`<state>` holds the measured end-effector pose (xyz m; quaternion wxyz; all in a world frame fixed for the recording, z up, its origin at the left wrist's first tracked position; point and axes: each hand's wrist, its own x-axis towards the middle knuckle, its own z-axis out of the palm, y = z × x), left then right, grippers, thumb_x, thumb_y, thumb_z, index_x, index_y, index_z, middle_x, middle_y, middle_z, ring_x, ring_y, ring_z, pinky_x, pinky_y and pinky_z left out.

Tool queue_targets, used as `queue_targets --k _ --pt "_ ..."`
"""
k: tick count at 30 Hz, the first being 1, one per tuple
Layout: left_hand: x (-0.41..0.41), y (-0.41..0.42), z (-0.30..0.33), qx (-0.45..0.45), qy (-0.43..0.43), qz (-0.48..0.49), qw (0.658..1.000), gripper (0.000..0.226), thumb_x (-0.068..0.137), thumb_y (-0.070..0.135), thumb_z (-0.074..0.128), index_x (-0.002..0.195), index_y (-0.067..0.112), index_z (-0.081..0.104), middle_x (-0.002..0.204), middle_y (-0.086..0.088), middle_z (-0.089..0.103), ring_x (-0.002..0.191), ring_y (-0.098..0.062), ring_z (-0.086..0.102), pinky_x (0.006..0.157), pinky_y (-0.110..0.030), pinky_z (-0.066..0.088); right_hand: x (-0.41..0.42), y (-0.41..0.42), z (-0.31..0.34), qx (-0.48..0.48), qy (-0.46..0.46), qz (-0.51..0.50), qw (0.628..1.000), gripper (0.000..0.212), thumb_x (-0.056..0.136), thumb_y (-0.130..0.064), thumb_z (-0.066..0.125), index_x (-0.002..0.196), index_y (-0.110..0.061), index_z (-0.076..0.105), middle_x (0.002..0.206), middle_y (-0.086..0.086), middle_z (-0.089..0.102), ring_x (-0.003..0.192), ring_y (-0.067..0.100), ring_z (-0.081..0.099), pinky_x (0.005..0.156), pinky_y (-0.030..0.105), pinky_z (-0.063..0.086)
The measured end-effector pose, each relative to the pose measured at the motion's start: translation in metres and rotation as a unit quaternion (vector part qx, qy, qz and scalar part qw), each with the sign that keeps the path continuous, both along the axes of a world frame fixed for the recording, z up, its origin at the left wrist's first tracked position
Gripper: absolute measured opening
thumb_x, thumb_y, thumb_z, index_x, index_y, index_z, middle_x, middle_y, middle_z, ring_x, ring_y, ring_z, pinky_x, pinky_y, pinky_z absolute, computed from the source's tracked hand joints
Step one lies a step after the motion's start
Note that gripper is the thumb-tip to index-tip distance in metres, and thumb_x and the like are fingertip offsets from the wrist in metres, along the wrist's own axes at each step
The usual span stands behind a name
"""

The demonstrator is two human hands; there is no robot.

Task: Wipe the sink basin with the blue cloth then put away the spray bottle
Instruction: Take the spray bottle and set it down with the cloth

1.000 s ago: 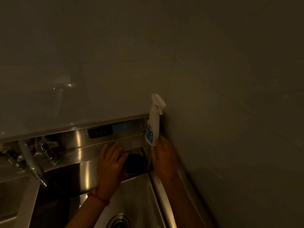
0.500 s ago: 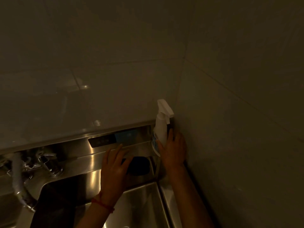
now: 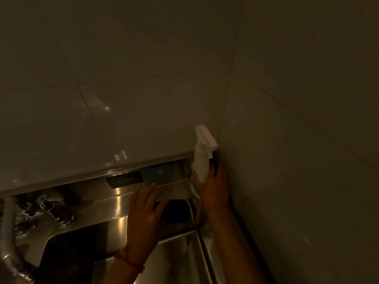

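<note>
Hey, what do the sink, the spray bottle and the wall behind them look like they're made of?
Sink: looks like brushed stainless steel, with streaky bright reflections and a metallic sheen. Spray bottle, in the right hand's grip: probably plastic, matte white and opaque, with a moulded trigger head. Wall: apparently large glazed tiles, since thin joint lines and soft glossy highlights show; the dim light leaves the exact material open.

The light was dim. The right hand [image 3: 214, 186] gripped the lower body of a white spray bottle [image 3: 200, 160], which stood upright in the wall corner at about four o'clock from the frame's middle. The left hand [image 3: 144, 218], with a red string [image 3: 129, 262] on its wrist, lay flat with fingers spread at six o'clock, touching a dark cloth [image 3: 175, 210] on the steel ledge behind the sink [image 3: 180, 255]. The taps [image 3: 41, 210] sat at eight o'clock.
</note>
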<state>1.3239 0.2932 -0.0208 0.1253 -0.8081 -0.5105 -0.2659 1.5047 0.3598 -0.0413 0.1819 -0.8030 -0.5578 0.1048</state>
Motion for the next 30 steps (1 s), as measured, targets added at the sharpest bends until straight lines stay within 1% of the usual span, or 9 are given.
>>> queue_targets --k 3,8,12,15,18,21,24,28,30 --pt "0.003 -0.001 0.001 0.004 0.004 -0.001 1.000 0.042 0.052 0.028 0.086 0.086 0.006 0.074 0.102 -0.021 0.069 0.104 -0.045 0.059 0.091 -0.061 0.034 -0.001 0.002 -0.002 0.014 0.026 0.006 1.000 0.080 0.088 -0.060 0.049 0.148 -0.015 0.023 0.158 0.007 0.013 0.143 0.025 0.019 0.116 0.040 0.022" --pt "0.004 -0.001 -0.002 -0.018 0.000 -0.003 1.000 0.053 0.036 0.017 0.093 0.083 0.005 0.074 0.100 -0.022 0.069 0.100 -0.046 0.061 0.089 -0.061 0.037 -0.007 0.001 -0.009 0.061 0.027 0.014 0.998 0.075 0.089 -0.052 0.053 0.146 -0.009 0.029 0.159 0.007 0.010 0.145 0.022 0.016 0.116 0.037 0.013" --pt "0.001 -0.002 -0.007 -0.032 0.002 0.009 0.999 0.052 0.037 0.016 0.093 0.085 0.007 0.074 0.102 -0.021 0.069 0.102 -0.045 0.060 0.092 -0.059 0.034 -0.016 -0.003 -0.006 0.154 0.015 0.021 0.988 0.063 0.071 -0.030 0.081 0.118 0.006 0.060 0.140 0.024 0.046 0.129 0.040 0.045 0.108 0.056 0.029" --pt "-0.001 -0.005 -0.008 -0.026 -0.004 0.014 1.000 0.052 0.038 0.016 0.092 0.086 0.007 0.074 0.102 -0.020 0.069 0.102 -0.044 0.060 0.094 -0.057 0.032 -0.020 -0.006 -0.006 0.178 -0.020 0.034 0.983 0.058 0.055 -0.028 0.091 0.097 0.005 0.069 0.124 0.025 0.061 0.114 0.042 0.058 0.094 0.063 0.039" --pt "-0.003 -0.010 -0.007 -0.022 -0.006 0.022 0.999 0.052 0.037 0.013 0.093 0.086 0.008 0.074 0.102 -0.020 0.069 0.102 -0.043 0.060 0.094 -0.056 0.032 -0.020 -0.009 -0.012 0.166 -0.009 0.054 0.985 0.058 0.070 -0.033 0.081 0.112 0.003 0.064 0.140 0.019 0.048 0.132 0.038 0.042 0.110 0.057 0.025" --pt "-0.005 -0.017 -0.005 -0.019 -0.007 0.028 0.999 0.056 0.034 0.013 0.093 0.086 0.008 0.073 0.103 -0.020 0.069 0.102 -0.044 0.060 0.093 -0.058 0.032 -0.021 -0.014 -0.015 0.140 0.006 0.072 0.987 0.064 0.084 -0.043 0.065 0.133 -0.005 0.049 0.155 0.009 0.026 0.145 0.028 0.018 0.118 0.044 0.007" --pt "-0.008 -0.025 -0.002 -0.008 -0.009 0.029 1.000 0.057 0.032 0.012 0.094 0.085 0.007 0.073 0.102 -0.020 0.069 0.102 -0.044 0.060 0.092 -0.060 0.035 -0.024 -0.023 -0.012 0.156 0.003 0.080 0.985 0.066 0.084 -0.044 0.064 0.135 -0.005 0.048 0.155 0.009 0.026 0.145 0.027 0.018 0.118 0.042 0.006" --pt "-0.012 -0.038 0.002 0.004 -0.010 0.030 0.999 0.057 0.030 0.012 0.094 0.083 0.007 0.074 0.099 -0.019 0.070 0.100 -0.044 0.061 0.090 -0.061 0.036 -0.034 -0.040 -0.003 0.209 -0.029 0.084 0.974 0.052 0.065 -0.031 0.086 0.099 0.004 0.069 0.133 0.022 0.055 0.125 0.040 0.049 0.106 0.059 0.029" --pt "-0.015 -0.045 0.004 0.008 -0.011 0.031 0.999 0.056 0.030 0.012 0.094 0.083 0.007 0.074 0.098 -0.019 0.070 0.101 -0.043 0.061 0.091 -0.061 0.036 -0.039 -0.047 -0.001 0.218 -0.031 0.093 0.971 0.051 0.065 -0.030 0.085 0.098 0.004 0.069 0.133 0.022 0.054 0.126 0.042 0.048 0.106 0.059 0.029"
